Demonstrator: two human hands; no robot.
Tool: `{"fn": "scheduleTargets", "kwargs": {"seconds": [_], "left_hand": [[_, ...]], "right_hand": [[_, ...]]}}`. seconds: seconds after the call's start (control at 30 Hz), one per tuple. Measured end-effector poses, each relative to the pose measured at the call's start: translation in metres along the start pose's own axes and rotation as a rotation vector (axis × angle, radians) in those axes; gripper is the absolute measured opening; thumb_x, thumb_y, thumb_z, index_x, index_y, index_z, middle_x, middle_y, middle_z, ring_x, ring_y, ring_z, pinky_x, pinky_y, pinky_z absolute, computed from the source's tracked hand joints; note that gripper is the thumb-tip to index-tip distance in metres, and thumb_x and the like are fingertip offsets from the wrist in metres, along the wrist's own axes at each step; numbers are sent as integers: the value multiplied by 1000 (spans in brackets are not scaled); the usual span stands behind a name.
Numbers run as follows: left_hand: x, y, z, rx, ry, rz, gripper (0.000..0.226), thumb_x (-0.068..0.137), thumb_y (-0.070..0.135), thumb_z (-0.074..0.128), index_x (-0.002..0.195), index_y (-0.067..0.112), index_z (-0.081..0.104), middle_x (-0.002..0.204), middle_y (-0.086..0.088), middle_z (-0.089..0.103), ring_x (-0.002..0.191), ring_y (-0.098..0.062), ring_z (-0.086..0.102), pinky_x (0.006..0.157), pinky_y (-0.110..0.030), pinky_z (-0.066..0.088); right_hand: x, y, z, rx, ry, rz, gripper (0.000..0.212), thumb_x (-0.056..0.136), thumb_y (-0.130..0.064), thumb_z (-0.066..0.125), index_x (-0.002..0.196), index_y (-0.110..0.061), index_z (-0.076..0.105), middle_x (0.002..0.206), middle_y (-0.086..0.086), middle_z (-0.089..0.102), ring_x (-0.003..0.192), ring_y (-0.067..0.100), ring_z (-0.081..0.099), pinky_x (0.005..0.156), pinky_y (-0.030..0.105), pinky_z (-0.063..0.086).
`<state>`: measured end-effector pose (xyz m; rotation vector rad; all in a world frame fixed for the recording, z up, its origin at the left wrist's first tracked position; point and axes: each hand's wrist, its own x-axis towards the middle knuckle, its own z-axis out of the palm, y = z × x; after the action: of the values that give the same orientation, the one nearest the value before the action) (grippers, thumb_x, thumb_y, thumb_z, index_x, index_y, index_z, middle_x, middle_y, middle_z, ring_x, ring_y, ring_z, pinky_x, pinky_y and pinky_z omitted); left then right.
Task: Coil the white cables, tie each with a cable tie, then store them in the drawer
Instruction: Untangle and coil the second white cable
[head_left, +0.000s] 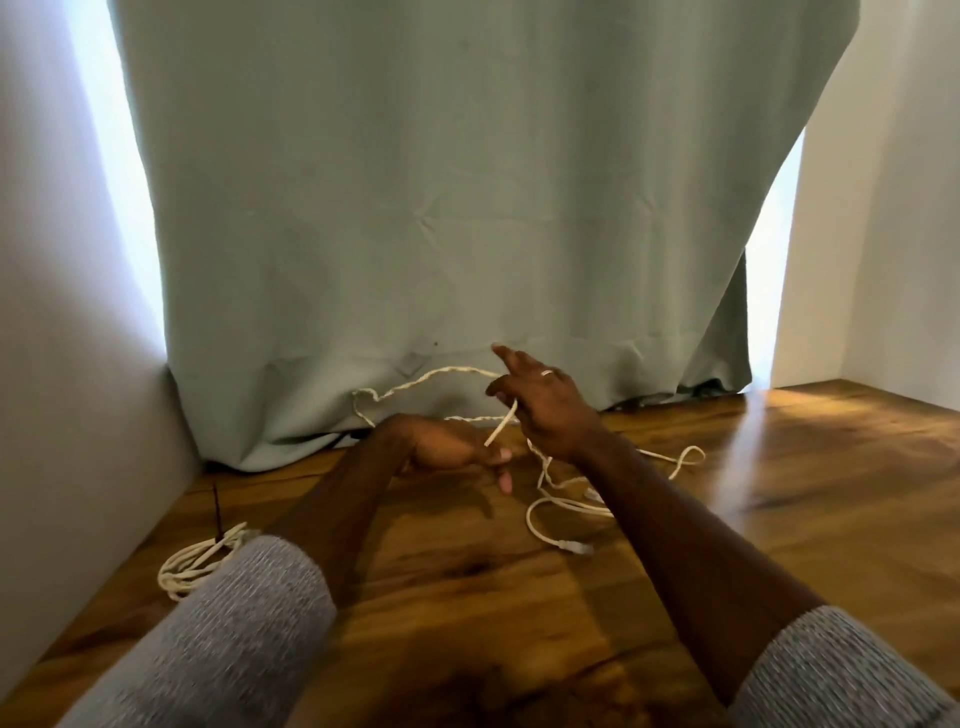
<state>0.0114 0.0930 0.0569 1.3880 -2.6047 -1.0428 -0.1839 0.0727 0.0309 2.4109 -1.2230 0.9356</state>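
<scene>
A loose white cable trails over the wooden table, with a loop raised in front of the curtain and a plug end near the middle. My left hand grips a stretch of this cable low above the table. Just right of it and higher, my right hand pinches the cable, with its index finger pointing up and a ring on one finger. At the left edge lies a second white cable, coiled and bound by a black cable tie. No drawer is in view.
A pale green curtain hangs down to the back of the wooden table. White walls close in on the left and on the right. Bright light shows at both edges of the curtain.
</scene>
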Motion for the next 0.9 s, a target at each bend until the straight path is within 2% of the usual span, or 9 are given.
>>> {"fn": "scheduleTargets", "kwargs": {"seconds": [0.1,0.17,0.27,0.37,0.47,0.57,0.63,0.8,0.9], "left_hand": [[-7,-13,21,-313,184,237,43,106,39,34,86,14,63,113,-5,72,114,-18,63,105,-33,43],[-7,-16,39,-739,203,358,39,105,32,36,77,10,53,80,-13,70,85,-26,70,87,-35,54],[3,-20,56,-1152,208,505,39,101,37,42,71,13,49,54,0,38,48,-14,41,54,-32,48],[12,-17,61,-1334,195,589,56,101,51,34,69,9,52,47,3,27,44,-9,26,46,-25,32],[11,-16,60,-1318,176,656,57,100,49,32,89,6,68,42,5,29,40,-7,27,49,-27,30],[6,-12,59,-1291,133,734,53,104,39,29,124,4,63,43,3,36,43,-10,39,56,-30,37],[2,-11,59,-1306,134,768,53,104,35,31,137,-1,51,47,1,45,49,-12,50,61,-32,43],[2,-34,49,-1527,170,807,52,101,37,35,147,14,44,84,4,75,87,-13,71,72,-38,45],[6,-32,47,-1557,207,889,50,100,36,40,145,15,47,114,3,73,116,-16,64,80,-42,47]], "right_hand": [[-4,14,-1,-54,87,133,29,101,-14,51,124,-23,65,162,0,36,152,23,27,118,54,27],[-7,14,4,8,222,162,27,101,-18,50,123,-17,67,149,7,54,143,27,42,116,51,33],[-10,1,17,229,393,203,29,104,-27,48,115,-10,69,109,10,73,100,28,65,93,39,49],[-17,-11,36,261,343,186,17,104,-20,49,103,-10,63,92,2,60,79,14,51,69,31,41],[-19,-12,53,387,441,206,22,102,-16,46,111,-6,62,108,6,60,93,12,56,76,24,45],[-18,-13,71,556,438,249,30,102,-22,45,123,-7,62,122,8,65,110,19,64,96,36,53],[-21,-21,82,634,327,232,27,101,-28,53,124,-17,62,116,2,69,108,17,67,92,43,55],[-17,-28,77,712,559,312,23,101,-21,58,122,-19,65,119,-3,70,113,11,65,93,21,53],[-12,-23,65,681,618,315,9,101,-18,60,94,-15,65,84,-16,66,80,2,63,68,23,49]]}}
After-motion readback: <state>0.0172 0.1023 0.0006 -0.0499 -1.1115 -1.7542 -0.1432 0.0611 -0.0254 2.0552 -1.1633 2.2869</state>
